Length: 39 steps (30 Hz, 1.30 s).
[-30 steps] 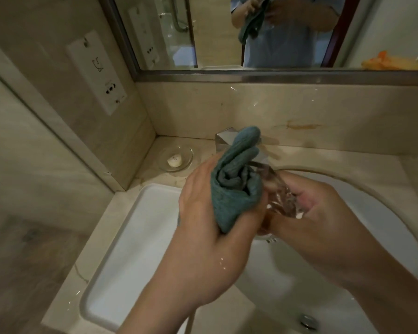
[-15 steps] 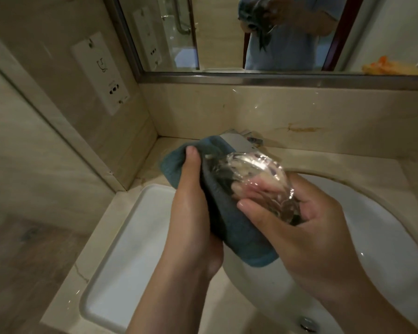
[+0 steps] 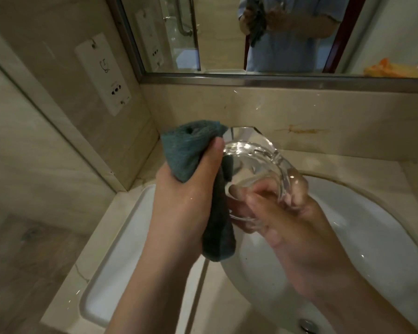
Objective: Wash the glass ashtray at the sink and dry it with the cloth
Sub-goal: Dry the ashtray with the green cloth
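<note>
Gripping the blue-green cloth [image 3: 191, 155] in a curled fist, the left hand [image 3: 186, 201] is pressing it against the side of the glass ashtray [image 3: 258, 165], with the cloth's tail hanging below; the right hand [image 3: 287, 220] is holding the tilted ashtray by its lower rim, fingers wrapping round it, above the white sink [image 3: 372, 237], just in front of the chrome faucet [image 3: 241, 133]
</note>
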Each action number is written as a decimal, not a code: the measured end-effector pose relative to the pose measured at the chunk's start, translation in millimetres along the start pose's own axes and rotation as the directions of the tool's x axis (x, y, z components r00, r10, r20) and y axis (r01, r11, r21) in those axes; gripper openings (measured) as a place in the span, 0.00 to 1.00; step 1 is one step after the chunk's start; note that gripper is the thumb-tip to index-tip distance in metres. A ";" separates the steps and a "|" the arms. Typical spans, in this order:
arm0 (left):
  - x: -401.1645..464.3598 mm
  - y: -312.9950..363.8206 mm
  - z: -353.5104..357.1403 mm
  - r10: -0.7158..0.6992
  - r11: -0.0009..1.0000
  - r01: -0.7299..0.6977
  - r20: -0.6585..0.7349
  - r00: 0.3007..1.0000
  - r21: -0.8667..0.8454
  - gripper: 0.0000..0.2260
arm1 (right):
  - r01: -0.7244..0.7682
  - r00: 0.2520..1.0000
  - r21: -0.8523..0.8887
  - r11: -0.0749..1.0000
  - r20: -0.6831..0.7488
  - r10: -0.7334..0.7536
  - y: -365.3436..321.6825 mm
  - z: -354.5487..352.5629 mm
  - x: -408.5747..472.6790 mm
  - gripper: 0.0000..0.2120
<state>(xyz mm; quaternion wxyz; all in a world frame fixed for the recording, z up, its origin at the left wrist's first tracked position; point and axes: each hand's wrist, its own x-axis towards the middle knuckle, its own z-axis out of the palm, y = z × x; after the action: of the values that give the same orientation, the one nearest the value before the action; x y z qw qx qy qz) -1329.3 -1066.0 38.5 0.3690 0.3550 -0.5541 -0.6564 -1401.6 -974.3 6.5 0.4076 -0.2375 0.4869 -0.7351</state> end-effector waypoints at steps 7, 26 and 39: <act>-4.9 -8.4 5.4 -0.103 0.967 0.135 0.154 0.983 -0.215 0.21 | 0.084 0.995 0.284 0.955 -0.080 -0.064 -0.1 12.0 -1.7 0.12; -5.5 -13.6 -3.0 -0.063 0.997 0.071 0.205 0.977 -0.034 0.12 | -0.004 1.000 0.026 1.000 0.011 0.004 -4.9 -10.1 4.9 0.12; -31.0 -58.7 29.4 0.134 0.946 -0.186 0.201 0.970 0.264 0.35 | 0.101 0.969 0.193 0.976 -0.242 -0.052 4.3 -0.8 12.0 0.11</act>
<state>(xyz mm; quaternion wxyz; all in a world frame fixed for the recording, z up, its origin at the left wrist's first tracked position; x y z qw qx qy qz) -1345.6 -1018.4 -14.0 0.3151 0.2965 -0.6999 -0.5683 -1407.3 -984.6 1.6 0.3402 -0.1244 0.4445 -0.8193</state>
